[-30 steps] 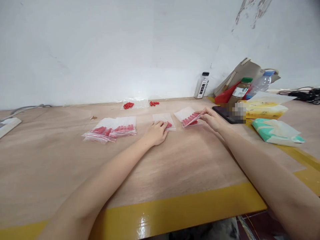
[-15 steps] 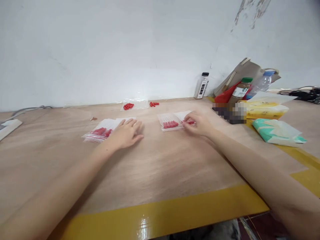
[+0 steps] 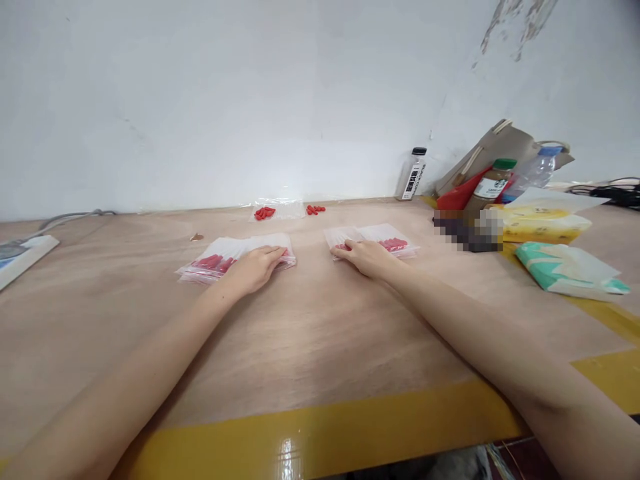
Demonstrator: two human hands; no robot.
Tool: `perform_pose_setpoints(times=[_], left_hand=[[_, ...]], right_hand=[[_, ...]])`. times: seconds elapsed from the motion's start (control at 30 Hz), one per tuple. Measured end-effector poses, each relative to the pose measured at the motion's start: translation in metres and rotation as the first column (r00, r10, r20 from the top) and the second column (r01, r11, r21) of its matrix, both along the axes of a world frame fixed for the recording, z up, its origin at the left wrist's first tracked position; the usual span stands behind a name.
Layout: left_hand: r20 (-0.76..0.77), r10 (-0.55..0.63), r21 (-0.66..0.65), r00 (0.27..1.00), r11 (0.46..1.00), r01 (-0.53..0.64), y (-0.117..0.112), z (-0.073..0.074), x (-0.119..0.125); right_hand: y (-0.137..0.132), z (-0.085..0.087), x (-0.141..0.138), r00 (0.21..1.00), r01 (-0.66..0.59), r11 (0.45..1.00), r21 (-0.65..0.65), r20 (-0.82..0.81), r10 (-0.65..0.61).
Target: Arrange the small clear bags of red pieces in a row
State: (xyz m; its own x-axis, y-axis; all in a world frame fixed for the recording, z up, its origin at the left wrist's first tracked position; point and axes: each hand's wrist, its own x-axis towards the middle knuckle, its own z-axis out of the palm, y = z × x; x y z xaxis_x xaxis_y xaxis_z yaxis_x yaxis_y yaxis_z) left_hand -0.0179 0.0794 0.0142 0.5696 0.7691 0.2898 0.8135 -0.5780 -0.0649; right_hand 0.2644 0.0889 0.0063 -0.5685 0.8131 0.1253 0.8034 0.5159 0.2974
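Observation:
My left hand (image 3: 253, 268) lies flat, fingers together, on the right end of a pile of clear zip bags with red pieces inside (image 3: 215, 259). My right hand (image 3: 367, 256) rests with fingers stretched out on the left one of two more such bags (image 3: 385, 239), covering most of it. Further back lie an open clear bag with red pieces (image 3: 273, 211) and a few loose red pieces (image 3: 315, 209) on the wooden table (image 3: 310, 333).
At the back right stand a small black-capped bottle (image 3: 414, 175), a brown paper bag (image 3: 495, 150), a green-capped jar (image 3: 493, 183) and a plastic bottle (image 3: 537, 170). Yellow (image 3: 543, 225) and green (image 3: 565, 268) tissue packs lie at the right. A white power strip (image 3: 23, 252) is at the left.
My right hand has slid left, from the right bag onto the left bag of the pair. My left hand stays on the left pile. The view shifted slightly left.

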Motion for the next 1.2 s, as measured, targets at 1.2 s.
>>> perform_pose_setpoints(times=[1.2], left_hand=[[0.26,-0.228,0.001,0.938,0.972,0.236,0.007,-0.028,0.058]], right_hand=[[0.001,-0.017,-0.016,0.915,-0.329,0.881,0.34,-0.114,0.386]])
